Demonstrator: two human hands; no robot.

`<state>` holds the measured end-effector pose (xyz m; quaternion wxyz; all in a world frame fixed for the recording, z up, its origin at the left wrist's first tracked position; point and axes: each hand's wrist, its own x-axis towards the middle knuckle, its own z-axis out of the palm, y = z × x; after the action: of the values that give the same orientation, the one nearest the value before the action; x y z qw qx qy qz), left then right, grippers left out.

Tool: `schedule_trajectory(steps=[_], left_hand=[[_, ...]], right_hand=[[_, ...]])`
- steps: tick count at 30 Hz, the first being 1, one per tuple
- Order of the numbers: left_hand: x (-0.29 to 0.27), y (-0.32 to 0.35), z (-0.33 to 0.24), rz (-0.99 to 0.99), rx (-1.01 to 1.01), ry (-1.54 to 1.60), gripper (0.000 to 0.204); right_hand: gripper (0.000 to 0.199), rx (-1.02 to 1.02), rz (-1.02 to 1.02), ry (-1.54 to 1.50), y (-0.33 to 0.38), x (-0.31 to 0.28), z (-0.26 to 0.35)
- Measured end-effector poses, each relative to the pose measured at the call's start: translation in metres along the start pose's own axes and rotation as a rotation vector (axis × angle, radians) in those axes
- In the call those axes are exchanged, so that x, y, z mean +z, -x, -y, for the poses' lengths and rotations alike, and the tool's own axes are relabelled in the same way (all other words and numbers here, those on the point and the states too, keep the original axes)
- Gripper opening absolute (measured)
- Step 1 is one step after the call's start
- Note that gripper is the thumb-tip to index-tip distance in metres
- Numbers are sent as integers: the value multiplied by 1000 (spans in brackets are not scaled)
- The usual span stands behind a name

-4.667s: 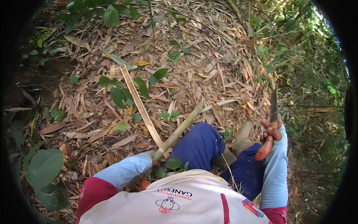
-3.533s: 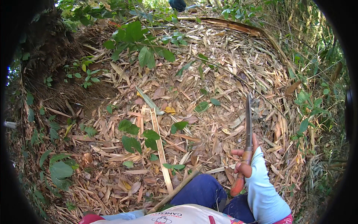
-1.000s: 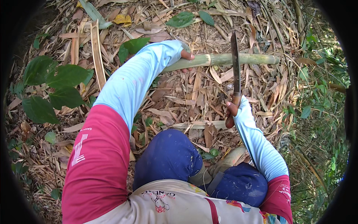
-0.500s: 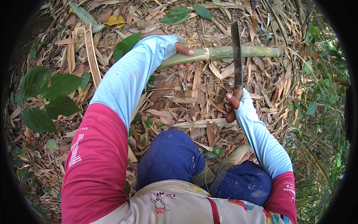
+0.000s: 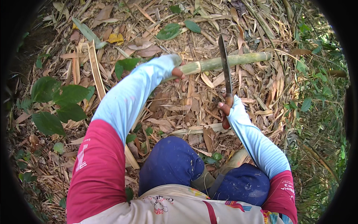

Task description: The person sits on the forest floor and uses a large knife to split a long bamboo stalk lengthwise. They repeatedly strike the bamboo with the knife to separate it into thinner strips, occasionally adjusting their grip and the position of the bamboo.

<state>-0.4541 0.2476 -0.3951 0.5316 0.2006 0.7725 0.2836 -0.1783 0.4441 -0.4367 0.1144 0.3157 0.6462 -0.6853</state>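
Observation:
A green bamboo pole (image 5: 248, 58) runs across in front of me, its cut end pointing right, with a pale node ring near my left hand. My left hand (image 5: 178, 70) is closed around the pole, thumb on top; the sleeve hides most of its back. In my right hand (image 5: 226, 106) I grip the wooden handle of a machete (image 5: 225, 63). The dark blade stands upright in the picture and crosses in front of the pole, to the right of the node. Whether the blade touches the pole I cannot tell.
Dry bamboo leaves (image 5: 175, 104) cover the ground. A split bamboo strip (image 5: 96, 69) lies at the left, near a broad-leaved green plant (image 5: 67, 97). Thin green undergrowth (image 5: 317, 123) borders the right side. My bent knees (image 5: 169, 160) are close below the hands.
The machete has shifted left and a little down along with my right hand. The pole's right end has also moved left, and the pole slopes more. Both hands keep their grip.

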Motion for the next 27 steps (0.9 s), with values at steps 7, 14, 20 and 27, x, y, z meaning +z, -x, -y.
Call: schedule_trajectory(steps=[7,14,20,27], left_hand=[[35,26,-33,-338,-16,-756,25],[71,20,-2,-627,209,-952,32],[57,12,-21,-393,40,-882,30],[59,6,-17,-490,138,-899,35]], right_hand=[[39,-133,-89,245,1,-1,-16],[37,-186,-108,496,-3,2,-15],[40,-113,-156,430,-2,27,46],[40,-257,-378,331,-35,58,5]])
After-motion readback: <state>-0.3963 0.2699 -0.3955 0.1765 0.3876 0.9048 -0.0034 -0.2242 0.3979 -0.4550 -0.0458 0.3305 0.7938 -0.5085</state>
